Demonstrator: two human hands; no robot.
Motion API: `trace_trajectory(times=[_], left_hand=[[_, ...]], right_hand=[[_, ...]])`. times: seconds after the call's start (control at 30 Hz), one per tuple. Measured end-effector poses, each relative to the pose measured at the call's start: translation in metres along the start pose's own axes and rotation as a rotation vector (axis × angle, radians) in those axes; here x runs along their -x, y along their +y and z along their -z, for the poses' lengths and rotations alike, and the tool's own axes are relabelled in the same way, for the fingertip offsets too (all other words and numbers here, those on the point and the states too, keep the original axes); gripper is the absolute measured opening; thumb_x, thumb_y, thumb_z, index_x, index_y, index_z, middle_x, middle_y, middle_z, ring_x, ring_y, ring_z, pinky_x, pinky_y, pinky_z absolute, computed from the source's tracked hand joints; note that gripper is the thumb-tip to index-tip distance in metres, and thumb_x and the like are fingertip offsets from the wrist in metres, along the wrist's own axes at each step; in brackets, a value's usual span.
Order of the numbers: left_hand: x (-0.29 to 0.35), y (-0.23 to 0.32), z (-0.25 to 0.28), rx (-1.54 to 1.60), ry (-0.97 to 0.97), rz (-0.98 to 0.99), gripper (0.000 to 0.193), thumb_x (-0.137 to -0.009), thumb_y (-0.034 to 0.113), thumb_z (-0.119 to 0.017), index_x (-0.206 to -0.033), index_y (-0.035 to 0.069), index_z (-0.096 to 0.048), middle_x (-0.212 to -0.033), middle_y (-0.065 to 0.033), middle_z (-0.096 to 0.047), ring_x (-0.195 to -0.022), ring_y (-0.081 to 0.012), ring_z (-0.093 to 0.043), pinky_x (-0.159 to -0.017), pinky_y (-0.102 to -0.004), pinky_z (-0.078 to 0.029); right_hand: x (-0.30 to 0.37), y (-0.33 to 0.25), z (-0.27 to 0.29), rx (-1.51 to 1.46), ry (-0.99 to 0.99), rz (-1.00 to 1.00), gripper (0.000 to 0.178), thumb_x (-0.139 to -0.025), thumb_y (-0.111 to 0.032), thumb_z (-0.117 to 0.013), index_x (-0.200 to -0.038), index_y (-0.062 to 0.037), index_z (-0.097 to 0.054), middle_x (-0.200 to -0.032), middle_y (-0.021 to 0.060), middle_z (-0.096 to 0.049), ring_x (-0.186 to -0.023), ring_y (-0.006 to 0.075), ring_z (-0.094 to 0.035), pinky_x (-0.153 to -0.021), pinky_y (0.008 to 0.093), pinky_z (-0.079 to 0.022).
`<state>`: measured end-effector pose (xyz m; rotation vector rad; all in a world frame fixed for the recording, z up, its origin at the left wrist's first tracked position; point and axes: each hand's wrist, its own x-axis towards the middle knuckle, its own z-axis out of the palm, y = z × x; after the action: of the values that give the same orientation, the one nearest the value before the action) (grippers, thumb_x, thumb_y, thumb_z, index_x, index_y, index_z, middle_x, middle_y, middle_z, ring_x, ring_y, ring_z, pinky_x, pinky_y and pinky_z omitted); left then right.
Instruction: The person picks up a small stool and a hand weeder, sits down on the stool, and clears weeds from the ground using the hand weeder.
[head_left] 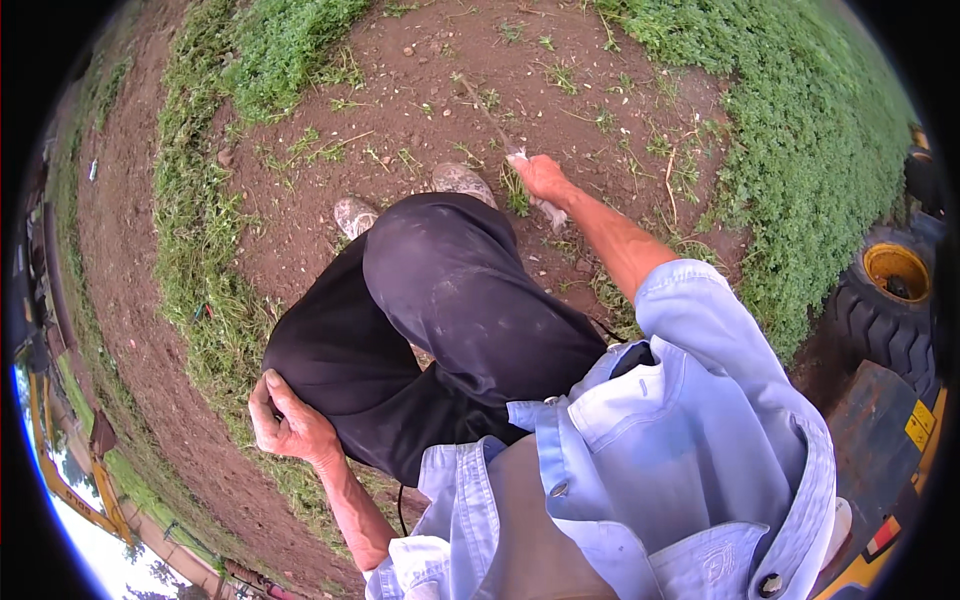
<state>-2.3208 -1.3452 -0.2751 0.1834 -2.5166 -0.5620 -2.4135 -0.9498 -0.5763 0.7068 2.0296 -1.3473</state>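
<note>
I see the right hand (pixel 541 178) stretched out and down over the bare soil patch (pixel 420 90), its fingers clenched around the handle of a long thin tool (pixel 492 118). The handle's pale, wrapped end pokes out below the fist toward the body; the slim shaft runs up and away from the hand across the soil, and its far tip is too thin and blurred for me to say what kind of head it carries. A small tuft of grass (pixel 516 195) stands just beside the hand, on the side nearer the shoes.

The left hand (pixel 287 420) grasps no tool: it lies pressed on the bent left knee of the dark trousers (pixel 440 310), fingers curled over the cloth. Two dusty shoes (pixel 357 215) are planted on the soil patch, between the trousers and the open ground, one of them close to the right hand. A light blue shirt (pixel 680 420) with rolled sleeves fills the view nearest me.

Thick green ground cover (pixel 820 130) borders the soil patch on the right-hand side, and a strip of grass (pixel 200 230) borders it on the left. Beyond the ground cover, at the right edge, I see a black tyre with a yellow hub (pixel 890 290).
</note>
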Motion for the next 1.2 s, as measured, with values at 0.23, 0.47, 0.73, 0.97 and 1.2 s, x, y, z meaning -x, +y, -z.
trace_trajectory(times=[0.23, 0.47, 0.73, 0.97, 1.2], left_hand=[[0.002, -0.003, 0.002, -0.009, 0.017, 0.063, 0.018, -0.093, 0.013, -0.065, -0.089, -0.005, -0.068, -0.072, -0.0084, -0.065, -0.061, -0.0148, -0.055, -0.057, -0.0297, -0.046], [-0.003, -0.004, -0.002, 0.009, -0.008, 0.040, 0.020, -0.093, 0.015, -0.065, -0.089, -0.005, -0.069, -0.075, -0.0103, -0.067, -0.063, -0.0162, -0.057, -0.060, -0.0307, -0.047], [-0.004, -0.002, -0.002, 0.013, -0.010, 0.055, 0.022, -0.094, 0.017, -0.064, -0.091, -0.005, -0.068, -0.079, -0.0111, -0.068, -0.067, -0.0174, -0.060, -0.064, -0.0312, -0.049], [-0.005, -0.002, 0.000, 0.002, -0.048, 0.022, 0.021, -0.094, 0.015, -0.064, -0.092, -0.005, -0.068, -0.079, -0.0115, -0.068, -0.066, -0.0177, -0.060, -0.064, -0.0318, -0.049], [0.001, 0.000, 0.001, -0.054, -0.039, 0.088, 0.019, -0.094, 0.014, -0.064, -0.092, -0.005, -0.068, -0.078, -0.0125, -0.068, -0.066, -0.0185, -0.061, -0.063, -0.0319, -0.050]], right_hand=[[0.066, 0.138, -0.014, 0.353, 0.191, 0.142, 0.068, -0.094, -0.059, -0.045, -0.082, 0.0061, -0.063, -0.079, 0.0295, -0.063, -0.080, 0.0423, -0.065, -0.075, 0.0498, -0.049], [0.316, 0.304, 0.046, 0.522, 0.047, -0.396, 0.059, -0.095, -0.053, -0.044, -0.092, 0.0029, -0.064, -0.086, 0.0304, -0.064, -0.088, 0.0478, -0.062, -0.075, 0.0525, -0.048], [0.381, 0.323, 0.053, 0.392, 0.206, -0.354, 0.061, -0.094, -0.057, -0.046, -0.095, 0.0011, -0.065, -0.082, 0.0282, -0.063, -0.082, 0.0441, -0.063, -0.072, 0.0503, -0.047], [0.105, 0.133, 0.092, -0.225, 0.255, -0.048, 0.052, -0.092, -0.053, -0.057, -0.081, -0.0023, -0.055, -0.058, 0.0058, -0.053, -0.044, 0.0175, -0.052, -0.041, 0.0337, -0.045], [-0.046, 0.024, 0.140, -0.126, 0.270, -0.181, 0.059, -0.091, -0.049, -0.058, -0.091, 0.0099, -0.062, -0.076, 0.0161, -0.066, -0.071, 0.0298, -0.064, -0.069, 0.0449, -0.050]])
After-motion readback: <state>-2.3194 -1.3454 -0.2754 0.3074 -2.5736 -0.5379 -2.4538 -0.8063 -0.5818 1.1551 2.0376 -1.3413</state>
